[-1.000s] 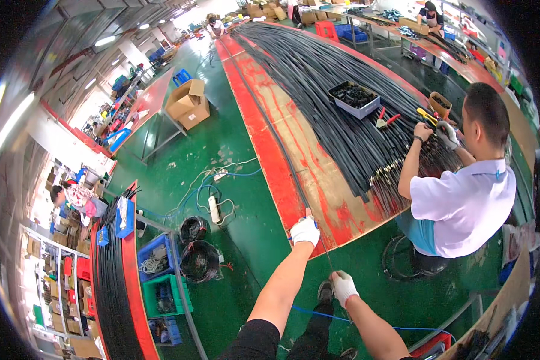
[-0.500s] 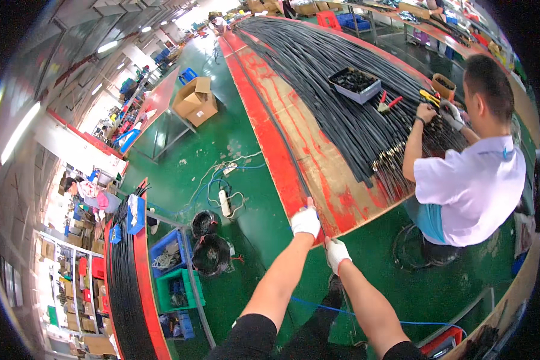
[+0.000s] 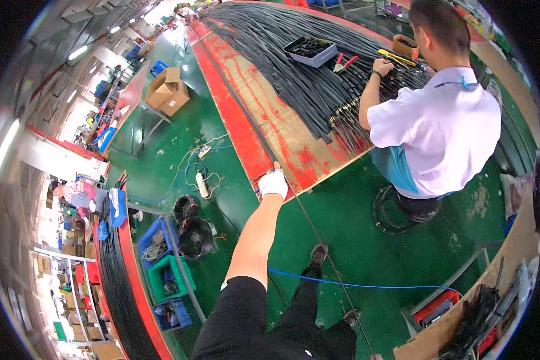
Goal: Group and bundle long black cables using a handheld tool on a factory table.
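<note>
My left hand (image 3: pixel 273 184), in a white glove with a bare fingertip showing, is closed on the near end of a long black tube (image 3: pixel 246 123). That tube lies lengthwise along the red left side of the table (image 3: pixel 302 161), and the hand is at the table's near corner. From beside the hand a thin dark cable (image 3: pixel 323 246) runs taut, down past my shoe to the lower edge of the picture. My right hand is out of view.
A seated co-worker (image 3: pixel 438 132) handles cable ends at the table's right. Many black tubes (image 3: pixel 282 72) cover the tabletop, with a parts box (image 3: pixel 311 51) and red-handled pliers (image 3: pixel 345 63) on them. A blue hose (image 3: pixel 366 283) crosses the floor. Black buckets (image 3: pixel 196 237) stand at left.
My right hand has left the table corner and gone out of view, and the thin cable now stretches toward the lower edge. My left hand stays at the corner; the view has shifted right.
</note>
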Tool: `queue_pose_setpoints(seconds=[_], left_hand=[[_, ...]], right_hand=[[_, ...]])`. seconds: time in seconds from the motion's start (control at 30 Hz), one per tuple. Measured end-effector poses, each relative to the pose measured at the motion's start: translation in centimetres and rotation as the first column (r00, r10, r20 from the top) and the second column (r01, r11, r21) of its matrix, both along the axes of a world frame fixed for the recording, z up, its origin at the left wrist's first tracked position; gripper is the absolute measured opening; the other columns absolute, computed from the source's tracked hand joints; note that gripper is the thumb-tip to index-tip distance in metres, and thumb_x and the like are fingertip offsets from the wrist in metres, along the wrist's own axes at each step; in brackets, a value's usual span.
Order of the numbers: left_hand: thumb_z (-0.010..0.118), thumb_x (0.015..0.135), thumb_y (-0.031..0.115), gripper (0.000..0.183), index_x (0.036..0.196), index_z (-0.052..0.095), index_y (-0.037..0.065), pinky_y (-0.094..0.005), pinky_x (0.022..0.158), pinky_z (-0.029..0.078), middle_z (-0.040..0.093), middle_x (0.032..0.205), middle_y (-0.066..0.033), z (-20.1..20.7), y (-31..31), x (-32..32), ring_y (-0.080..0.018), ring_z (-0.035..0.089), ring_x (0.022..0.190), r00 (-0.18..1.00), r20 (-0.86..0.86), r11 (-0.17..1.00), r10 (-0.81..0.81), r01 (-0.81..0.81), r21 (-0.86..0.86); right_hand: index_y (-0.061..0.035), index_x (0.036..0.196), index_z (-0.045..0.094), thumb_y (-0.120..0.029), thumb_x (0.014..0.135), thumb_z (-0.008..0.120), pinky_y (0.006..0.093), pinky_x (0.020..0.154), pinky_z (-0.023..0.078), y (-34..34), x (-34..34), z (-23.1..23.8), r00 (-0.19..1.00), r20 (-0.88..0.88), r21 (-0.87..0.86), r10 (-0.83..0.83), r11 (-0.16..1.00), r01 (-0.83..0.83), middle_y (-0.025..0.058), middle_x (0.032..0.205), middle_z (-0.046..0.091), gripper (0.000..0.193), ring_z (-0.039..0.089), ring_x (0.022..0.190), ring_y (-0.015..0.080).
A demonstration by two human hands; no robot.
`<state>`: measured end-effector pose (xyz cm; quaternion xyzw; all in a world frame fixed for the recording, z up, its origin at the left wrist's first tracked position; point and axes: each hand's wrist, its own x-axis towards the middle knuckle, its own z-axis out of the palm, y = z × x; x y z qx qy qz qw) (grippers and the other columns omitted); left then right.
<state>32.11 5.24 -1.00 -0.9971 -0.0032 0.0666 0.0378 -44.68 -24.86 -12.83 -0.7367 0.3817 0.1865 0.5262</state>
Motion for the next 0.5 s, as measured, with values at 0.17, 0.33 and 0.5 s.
queue_pose_setpoints(seconds=[0.17,0.33,0.5], left_hand=[[0.045,0.104,0.018,0.055,0.157,0.044,0.007,-0.0483,0.082,0.060,0.073,0.113,-0.0216,-1.3,0.5,-0.7,-0.0374,0.075,0.100,0.999,0.021,0.998,-0.034,0.035,-0.049],[0.044,0.102,0.016,0.056,0.158,0.044,0.007,-0.0483,0.082,0.059,0.072,0.112,-0.0205,-0.9,0.6,-1.9,-0.0351,0.074,0.100,1.000,0.003,0.998,0.010,-0.010,-0.070],[0.040,0.105,0.017,0.054,0.159,0.044,0.007,-0.0472,0.080,0.059,0.071,0.109,-0.0201,-0.7,-1.6,-1.0,-0.0341,0.074,0.095,0.988,0.132,0.996,-0.079,0.073,0.049]], right_hand=[[-0.0001,0.107,0.073,-0.030,0.103,0.062,0.0455,0.076,0.054,-1.6,11.2,5.2,0.964,-0.001,-0.042,0.264,0.964,-0.264,0.0203,0.091,0.073,0.032,0.072,0.085,0.0312],[-0.0068,0.103,0.066,-0.042,0.107,0.050,0.0366,0.054,0.041,8.7,48.0,7.2,0.972,0.187,0.636,0.143,0.737,-0.230,0.0073,0.077,0.059,0.039,0.052,0.058,0.0170],[0.0022,0.090,0.070,-0.042,0.108,0.056,0.0376,0.078,0.049,16.8,62.5,5.6,0.934,0.356,0.295,0.029,0.945,-0.142,0.0136,0.086,0.071,0.050,0.062,0.080,0.0269]])
